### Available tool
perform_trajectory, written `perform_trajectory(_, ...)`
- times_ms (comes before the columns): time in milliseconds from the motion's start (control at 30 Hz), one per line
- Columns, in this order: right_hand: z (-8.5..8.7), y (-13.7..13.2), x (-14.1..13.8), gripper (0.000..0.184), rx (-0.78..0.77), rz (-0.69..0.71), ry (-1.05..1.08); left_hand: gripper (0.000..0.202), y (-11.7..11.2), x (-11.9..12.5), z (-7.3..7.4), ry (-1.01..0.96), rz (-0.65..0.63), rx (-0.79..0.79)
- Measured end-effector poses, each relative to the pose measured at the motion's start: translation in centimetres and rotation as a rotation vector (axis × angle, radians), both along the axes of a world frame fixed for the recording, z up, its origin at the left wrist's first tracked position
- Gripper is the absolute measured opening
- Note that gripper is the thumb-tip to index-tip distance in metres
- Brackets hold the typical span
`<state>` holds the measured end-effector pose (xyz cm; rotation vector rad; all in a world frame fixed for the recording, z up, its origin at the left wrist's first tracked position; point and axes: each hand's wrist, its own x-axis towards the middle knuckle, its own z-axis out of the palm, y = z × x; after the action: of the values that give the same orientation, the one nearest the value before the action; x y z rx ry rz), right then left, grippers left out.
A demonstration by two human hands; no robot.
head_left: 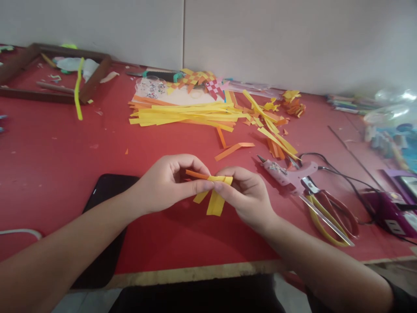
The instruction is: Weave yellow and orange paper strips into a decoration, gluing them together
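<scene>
Between my two hands, just above the red table, is a small bundle of folded paper strips (215, 204), yellow with an orange strip (197, 174) sticking out to the left. My left hand (176, 180) pinches it from the left with thumb and fingers. My right hand (249, 195) grips the yellow part from the right, its thumb tip against the left thumb. Loose yellow ends hang below the thumbs. How the strips cross is partly hidden by the fingers. Beyond my hands lies a bent orange strip (233, 150).
Behind lies a pile of yellow strips (185, 114) near woven paper fish (215, 88). To the right are a pink glue gun (288, 176), pliers (342, 213) and a purple box (392, 213). A black phone-like slab (104, 261) lies under my left forearm; a wooden frame (42, 95) stands back left.
</scene>
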<state>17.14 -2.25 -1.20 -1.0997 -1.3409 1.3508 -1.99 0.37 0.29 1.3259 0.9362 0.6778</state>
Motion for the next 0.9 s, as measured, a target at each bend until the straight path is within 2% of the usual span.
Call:
perform_trajectory(300, -0.2, 0.5, 0.4, 0.019, -0.027, -0.025, 0.048, 0.023, 0.3, -0.1, -0.2, 0.039, 0.026, 0.034)
perform_trajectory(400, -0.7, 0.8, 0.6, 0.018, -0.1, -0.053, 0.062, 0.035, 0.3, 0.0, -0.4, 0.061, 0.102, 0.036)
perform_trajectory(500, -1.1, 1.1, 0.8, 0.018, -0.174, -0.125, 0.133, 0.039, 0.4, 0.0, -0.8, 0.061, 0.192, 0.017)
perform_trajectory(567, -1.1, 1.2, 0.7, 0.019, -0.191, -0.117, 0.19, 0.035, 0.5, -0.1, -0.9, 0.054, 0.241, 0.031)
perform_trajectory(667, -0.8, 1.1, 0.4, 0.021, -0.225, -0.032, 0.257, 0.012, 0.4, -0.2, -0.7, 0.108, 0.25, 0.132)
perform_trajectory(800, -0.4, 1.0, 0.1, 0.026, -0.308, 0.0, 0.327, 0.02, 0.3, -0.2, -0.1, 0.284, 0.216, 0.197)
perform_trajectory(900, -0.2, 1.0, 0.1, 0.027, -0.331, -0.013, 0.366, 0.016, 0.4, -0.1, 0.1, 0.278, 0.271, 0.169)
